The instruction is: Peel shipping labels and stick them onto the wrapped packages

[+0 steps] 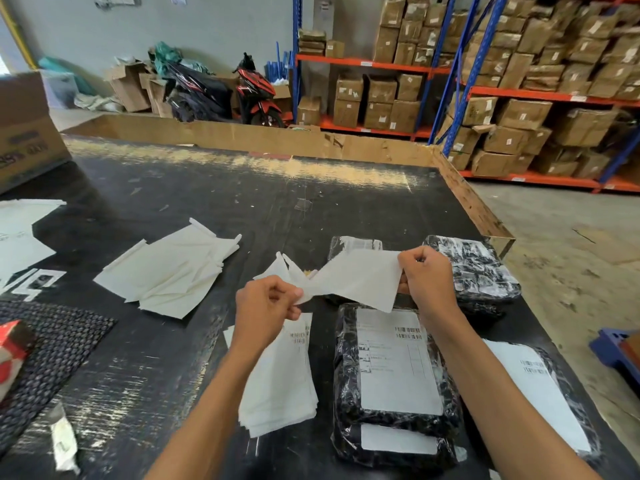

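Pinching a white label sheet (353,277) between both hands, held up off the table. Left hand (266,306) nips its near-left corner with thumb and curled fingers; right hand (427,277) grips the far-right edge, fingers curled over it. Sheet's long axis runs left-low to right-high between the two grips, blank side facing the camera, left end twisted. Can't tell if the label is already split from its backing.

Right under the grip: a black wrapped package (394,368) with a label stuck on, long axis running away from the person, barcode at the far end. A second wrapped package (398,445) sits below it, nearer the person. Just past the right hand, another wrapped package (481,271), covered in tape or print. Right of the right forearm, a labelled package (540,386) lies angled. Under the left wrist: stack of unpeeled labels (284,379), barcodes at the far edge. Further left of the grip, a loose pile of blank backing sheets (173,271).

Surface is a scuffed black table (242,202) with a cardboard rim at the far and right sides. Beyond: a red scooter (258,93) by the wall, blue-orange racks (460,81) loaded with cartons.

Both forearms come in from the bottom edge, bare, wrists raised; right arm reaches further out than left.
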`<state>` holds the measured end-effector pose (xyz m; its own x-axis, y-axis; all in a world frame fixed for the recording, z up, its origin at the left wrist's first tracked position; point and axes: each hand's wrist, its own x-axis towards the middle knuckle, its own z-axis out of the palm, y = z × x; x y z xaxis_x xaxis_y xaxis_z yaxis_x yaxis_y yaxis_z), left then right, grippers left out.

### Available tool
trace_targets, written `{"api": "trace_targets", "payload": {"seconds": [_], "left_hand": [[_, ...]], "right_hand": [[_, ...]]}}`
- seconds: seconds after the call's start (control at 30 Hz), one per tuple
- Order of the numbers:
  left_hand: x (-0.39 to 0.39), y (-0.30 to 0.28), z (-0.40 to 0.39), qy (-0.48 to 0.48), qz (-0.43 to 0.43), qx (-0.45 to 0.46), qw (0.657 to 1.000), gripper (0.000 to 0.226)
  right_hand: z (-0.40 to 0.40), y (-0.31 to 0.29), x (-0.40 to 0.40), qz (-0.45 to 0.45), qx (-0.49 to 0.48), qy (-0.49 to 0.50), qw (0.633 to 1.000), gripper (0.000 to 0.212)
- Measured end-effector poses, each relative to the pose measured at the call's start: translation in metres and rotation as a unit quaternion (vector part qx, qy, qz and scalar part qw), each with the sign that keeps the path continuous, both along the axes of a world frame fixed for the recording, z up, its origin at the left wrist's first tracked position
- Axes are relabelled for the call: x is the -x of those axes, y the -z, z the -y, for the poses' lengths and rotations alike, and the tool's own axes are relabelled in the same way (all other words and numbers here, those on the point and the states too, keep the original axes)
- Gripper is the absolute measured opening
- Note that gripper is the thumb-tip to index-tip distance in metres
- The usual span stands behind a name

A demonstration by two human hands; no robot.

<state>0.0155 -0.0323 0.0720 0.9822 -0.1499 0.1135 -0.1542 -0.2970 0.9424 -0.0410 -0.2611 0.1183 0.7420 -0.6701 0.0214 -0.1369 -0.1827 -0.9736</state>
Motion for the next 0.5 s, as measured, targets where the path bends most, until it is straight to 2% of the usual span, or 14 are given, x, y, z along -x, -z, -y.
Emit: {"api": "trace_targets", "payload": {"seconds": [0.2, 0.5], "left_hand": [[-0.047, 0.020, -0.014, -0.043, 0.027, -0.096, 0.994, 0.032], [-0.088, 0.043, 0.003, -0.161, -0.109, -0.093, 0.976, 0.027]], "right_hand": [[0.001, 0.003, -0.009, -0.036, 0.036, -0.009, 0.999, 0.012], [-0.002, 0.005, -0.017, -0.033, 0.093, -0.013, 0.995, 0.008]]}}
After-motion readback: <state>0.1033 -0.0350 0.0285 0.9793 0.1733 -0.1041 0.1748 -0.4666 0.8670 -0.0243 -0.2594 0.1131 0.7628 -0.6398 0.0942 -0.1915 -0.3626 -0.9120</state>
